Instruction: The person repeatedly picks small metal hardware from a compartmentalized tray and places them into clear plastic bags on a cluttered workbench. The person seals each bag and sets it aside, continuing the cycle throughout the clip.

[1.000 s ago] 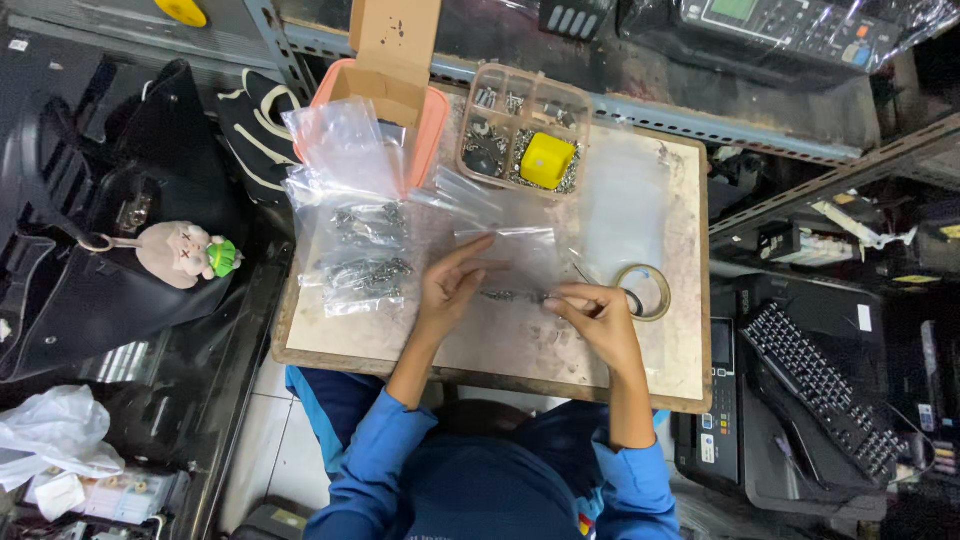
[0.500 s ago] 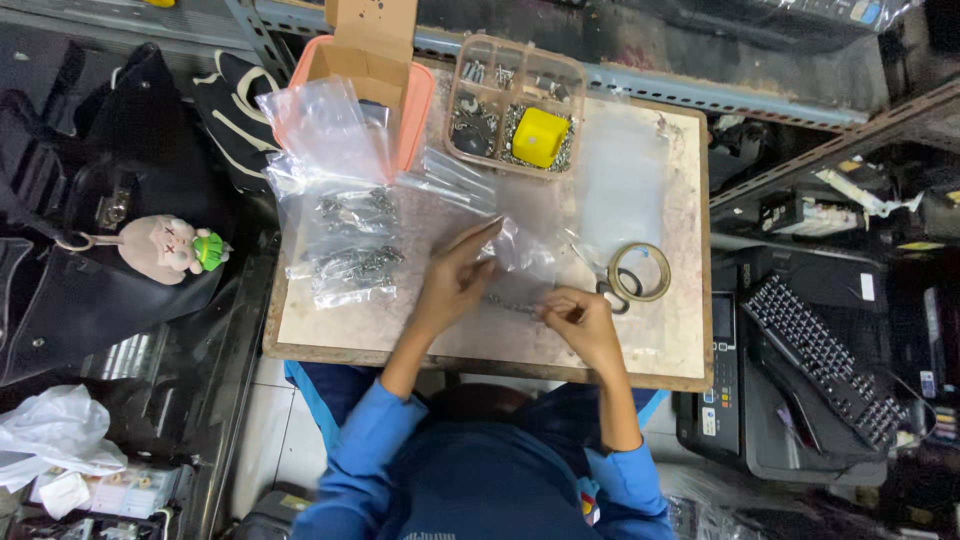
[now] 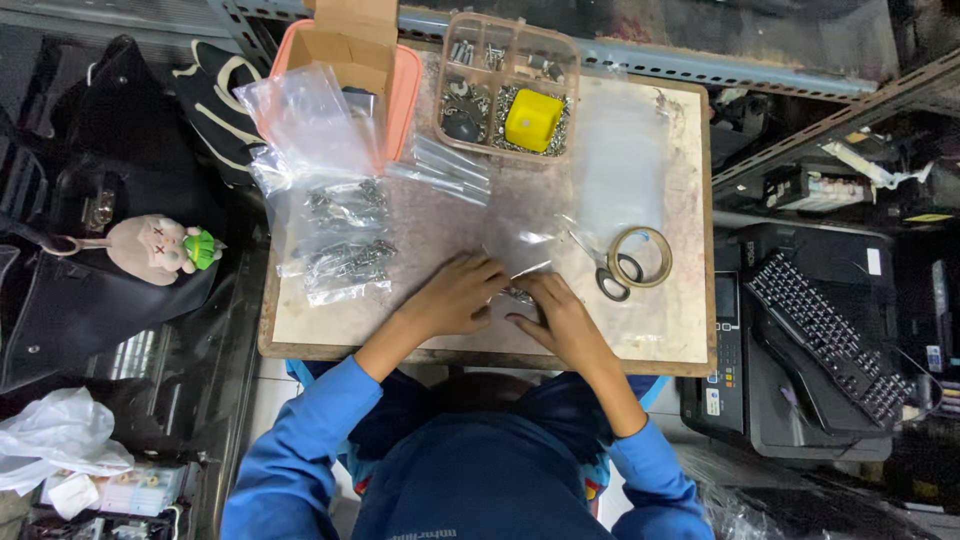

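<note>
bag: small clear plastic bag (image 3: 520,268) with dark metal bits inside, flat on the wooden table (image 3: 660,340) near its front edge, between both hands
left hand: left hand (image 3: 452,298) palm down, fingers curled onto the bag's left part, pressing it to the table; grip looks closed on the film
right hand: right hand (image 3: 562,318) just beside the left, fingertips pinching at the bag by the small parts; thumb hidden, so exact pinch cannot be told
hands together: nearly touching, both on the same bag
step tip: judged best to keep the film taut, hold one side flat, work the opening edge with fingertips only so the parts do not spill
near right: scissors (image 3: 603,268) and tape roll (image 3: 641,257), touching each other, just beside the bag
near left: filled parts bags (image 3: 340,240) in a loose pile
far: compartment box (image 3: 505,88) with a yellow block (image 3: 532,119), cardboard box (image 3: 345,40) in a pink tray (image 3: 404,85)
off table: plush toy (image 3: 150,248) on a black bag (image 3: 90,200), keyboard (image 3: 820,335)
</note>
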